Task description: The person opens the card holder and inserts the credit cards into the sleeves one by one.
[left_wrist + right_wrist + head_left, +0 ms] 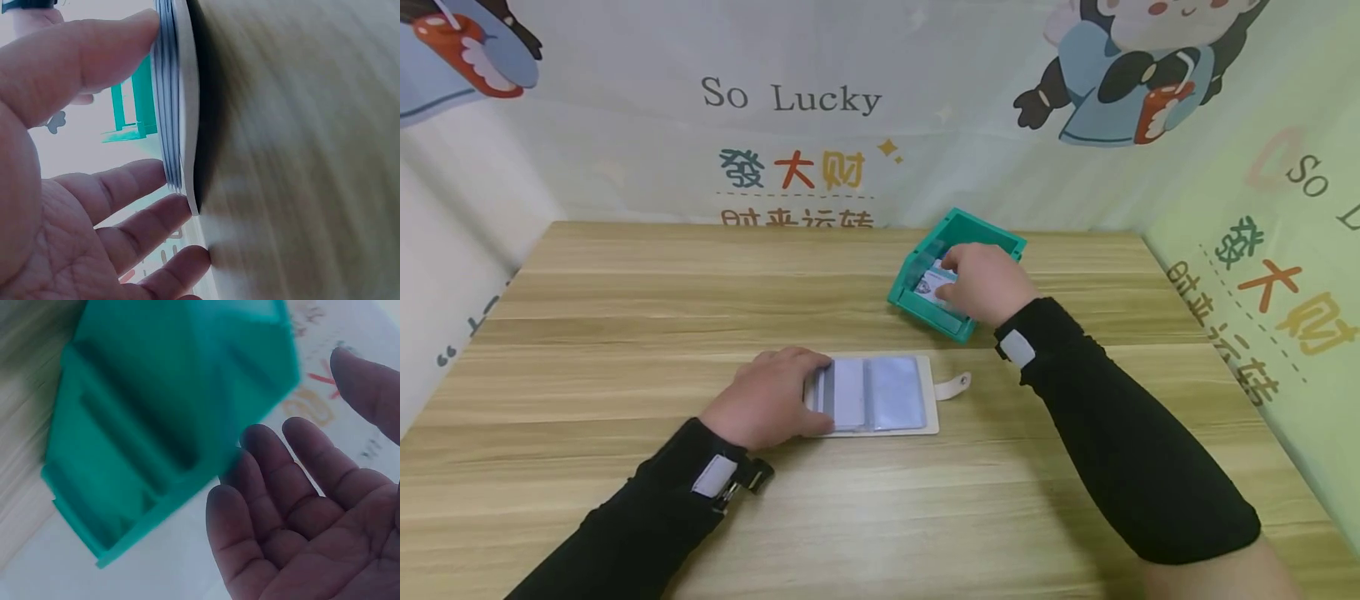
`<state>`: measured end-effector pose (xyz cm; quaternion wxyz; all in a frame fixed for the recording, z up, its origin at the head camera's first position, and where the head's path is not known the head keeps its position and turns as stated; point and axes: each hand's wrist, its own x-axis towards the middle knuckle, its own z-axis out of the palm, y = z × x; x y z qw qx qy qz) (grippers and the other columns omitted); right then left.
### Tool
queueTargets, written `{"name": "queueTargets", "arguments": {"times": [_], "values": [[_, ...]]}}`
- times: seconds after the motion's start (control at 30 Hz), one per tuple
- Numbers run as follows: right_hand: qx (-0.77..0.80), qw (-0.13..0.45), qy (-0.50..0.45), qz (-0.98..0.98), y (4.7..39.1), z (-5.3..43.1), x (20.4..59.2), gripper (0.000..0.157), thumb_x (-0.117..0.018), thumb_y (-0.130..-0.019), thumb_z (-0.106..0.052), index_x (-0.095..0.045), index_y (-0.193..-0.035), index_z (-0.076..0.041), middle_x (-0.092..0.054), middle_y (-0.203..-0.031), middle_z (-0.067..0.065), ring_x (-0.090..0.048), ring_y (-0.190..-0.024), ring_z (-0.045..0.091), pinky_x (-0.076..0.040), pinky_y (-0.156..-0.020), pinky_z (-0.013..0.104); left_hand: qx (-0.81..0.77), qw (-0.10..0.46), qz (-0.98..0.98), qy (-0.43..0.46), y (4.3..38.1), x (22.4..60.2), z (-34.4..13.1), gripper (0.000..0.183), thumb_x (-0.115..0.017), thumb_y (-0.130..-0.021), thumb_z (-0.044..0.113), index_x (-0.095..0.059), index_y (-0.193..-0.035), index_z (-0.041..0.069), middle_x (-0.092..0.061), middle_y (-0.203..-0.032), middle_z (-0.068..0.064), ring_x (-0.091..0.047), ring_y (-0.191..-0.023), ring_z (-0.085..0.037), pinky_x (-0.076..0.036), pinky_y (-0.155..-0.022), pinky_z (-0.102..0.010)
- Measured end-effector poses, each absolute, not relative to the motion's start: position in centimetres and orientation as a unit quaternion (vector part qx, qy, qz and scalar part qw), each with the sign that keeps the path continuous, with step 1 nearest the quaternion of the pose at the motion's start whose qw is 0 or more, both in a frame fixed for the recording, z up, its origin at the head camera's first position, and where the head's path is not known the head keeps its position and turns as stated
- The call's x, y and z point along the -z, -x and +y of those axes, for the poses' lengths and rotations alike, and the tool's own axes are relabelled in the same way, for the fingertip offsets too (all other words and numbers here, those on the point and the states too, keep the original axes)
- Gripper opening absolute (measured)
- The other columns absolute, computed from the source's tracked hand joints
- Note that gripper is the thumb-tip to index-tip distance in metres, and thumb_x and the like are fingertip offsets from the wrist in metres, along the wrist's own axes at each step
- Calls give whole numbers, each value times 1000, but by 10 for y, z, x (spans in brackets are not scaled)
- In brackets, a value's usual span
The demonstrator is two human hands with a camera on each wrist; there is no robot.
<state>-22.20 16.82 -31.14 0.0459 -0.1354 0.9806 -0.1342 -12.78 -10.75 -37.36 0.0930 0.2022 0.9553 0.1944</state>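
A small card album (895, 393) lies open on the wooden table, its clear sleeves showing and a white strap with a snap sticking out to the right. My left hand (772, 398) holds the album's left end, the thumb at the near side and fingers at the far side. In the left wrist view the stacked pages (169, 94) show edge-on between thumb and fingers. Over the teal bin (957, 218), my right hand (988, 282) reaches in with thumb and fingers apart, close to the printed cards (931, 282) inside.
The wooden table (625, 333) stretches around the album on all sides. A printed cloth backdrop (940, 167) rises right behind the table, with more cloth along the left and right sides. The bin stands near the back edge.
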Motion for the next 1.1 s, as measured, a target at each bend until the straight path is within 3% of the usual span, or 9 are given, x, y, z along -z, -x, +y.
{"name": "queueTargets", "arguments": {"times": [0.17,0.27,0.4,0.57,1.1], "values": [[84,91,116,986,242,167,318,44,-67,-86,-26,-59,-122,-3,-60,-116,13,-54,-96,24,-46,-88,43,-192,91,956,-203,129,376,-108,78,-78,-66,45,-52,-131,9,-52,-128,-8,-44,-105,-27,-36,-88,-53],[52,107,112,987,252,166,327,40,-65,-84,-25,-60,-117,-2,-62,-107,12,-53,-87,24,-47,-83,42,-190,92,957,-200,129,376,-107,79,-78,-66,45,-52,-131,9,-52,-128,-8,-44,-104,-27,-36,-88,-52],[4,105,111,988,263,165,343,29,-59,-84,-23,-62,-104,-3,-61,-92,9,-53,-77,24,-48,-73,41,-186,89,958,-200,130,377,-107,79,-78,-65,46,-52,-131,9,-52,-128,-8,-44,-104,-27,-36,-87,-52],[-38,88,103,990,268,165,356,21,-53,-87,-21,-63,-97,-5,-60,-85,9,-53,-72,25,-49,-69,44,-186,86,958,-199,130,379,-107,79,-77,-65,46,-52,-130,10,-51,-129,-8,-43,-104,-27,-36,-87,-52],[-59,89,98,989,257,158,346,29,-44,-95,-19,-55,-117,-3,-60,-101,14,-55,-89,30,-47,-79,50,-181,85,960,-196,130,378,-108,78,-77,-65,47,-53,-129,11,-51,-128,-6,-43,-105,-26,-35,-87,-51]]}}
